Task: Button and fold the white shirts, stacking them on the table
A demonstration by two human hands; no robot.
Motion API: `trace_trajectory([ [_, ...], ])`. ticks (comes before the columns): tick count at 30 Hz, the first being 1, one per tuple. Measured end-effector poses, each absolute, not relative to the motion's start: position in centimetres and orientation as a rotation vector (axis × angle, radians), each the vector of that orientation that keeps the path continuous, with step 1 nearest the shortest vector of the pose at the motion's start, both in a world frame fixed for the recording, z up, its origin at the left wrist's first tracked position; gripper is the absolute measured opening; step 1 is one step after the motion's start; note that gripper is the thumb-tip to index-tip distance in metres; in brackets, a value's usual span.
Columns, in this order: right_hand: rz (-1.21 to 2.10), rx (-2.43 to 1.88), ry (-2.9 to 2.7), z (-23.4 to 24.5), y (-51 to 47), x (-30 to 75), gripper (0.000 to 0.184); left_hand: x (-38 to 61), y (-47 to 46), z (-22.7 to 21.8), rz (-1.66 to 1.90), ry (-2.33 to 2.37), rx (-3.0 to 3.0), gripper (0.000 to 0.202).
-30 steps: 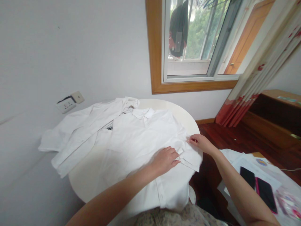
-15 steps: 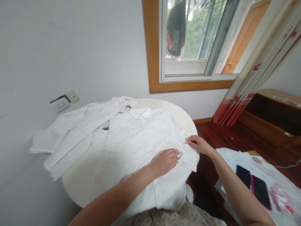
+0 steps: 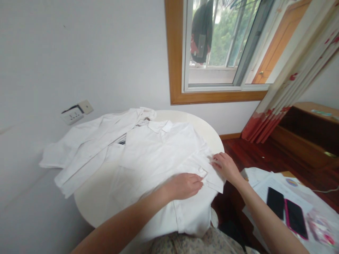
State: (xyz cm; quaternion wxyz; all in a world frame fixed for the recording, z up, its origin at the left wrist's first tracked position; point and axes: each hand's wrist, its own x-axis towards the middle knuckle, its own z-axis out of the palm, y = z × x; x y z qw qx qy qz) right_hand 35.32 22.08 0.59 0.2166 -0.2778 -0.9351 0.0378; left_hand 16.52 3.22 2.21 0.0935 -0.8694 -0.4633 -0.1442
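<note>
A white collared shirt [image 3: 159, 151] lies spread on the round white table [image 3: 90, 197], its lower part hanging over the near edge. My left hand [image 3: 185, 185] rests on the shirt beside the folded sleeve and cuff [image 3: 213, 181], fingers lying fairly flat. At the sleeve's outer edge, my right hand [image 3: 225, 167] has its fingers closed on the fabric near the table's right rim. The fingertips of the right hand are partly hidden by the cloth.
More white garments [image 3: 90, 141] lie at the left, overhanging the table. To the right, a covered surface holds papers, a black phone [image 3: 275, 203], a pink-edged phone [image 3: 296, 218] and a plastic packet [image 3: 320, 227]. A wall socket [image 3: 72, 115] and window frame [image 3: 174, 70] are behind.
My left hand has shifted slightly down and toward me on the shirt, its fingers closer together. The right hand has turned a little over the sleeve edge. The camera view has shifted slightly.
</note>
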Motion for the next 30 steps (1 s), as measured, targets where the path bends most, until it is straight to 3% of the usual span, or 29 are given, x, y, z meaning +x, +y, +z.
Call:
trace_trajectory([
  [3,0.027,-0.66,-2.588,1.4,20.0,34.2,0.025,15.3,2.3,2.4,-0.441,-1.589,-2.486,0.029],
  [10,0.219,-0.259,-2.777,0.3,15.6,32.1,0.048,13.0,0.1,1.3,-0.269,-1.95,-2.36,0.056],
  [15,0.286,-0.196,-2.886,0.4,15.9,33.6,0.052,13.2,-0.6,1.3,-0.317,-1.984,-2.374,0.056],
  [22,0.339,-0.211,-2.891,1.3,16.2,32.4,0.039,14.0,-1.1,2.9,-0.3,-2.038,-2.322,0.049],
  [27,0.221,-0.188,-2.873,0.1,15.0,31.8,0.052,11.1,-3.8,4.3,-0.352,-2.167,-2.11,0.039],
  [30,0.195,-0.197,-2.874,0.0,14.7,31.6,0.05,7.1,-6.2,4.4,-0.434,-2.3,-1.923,0.029],
])
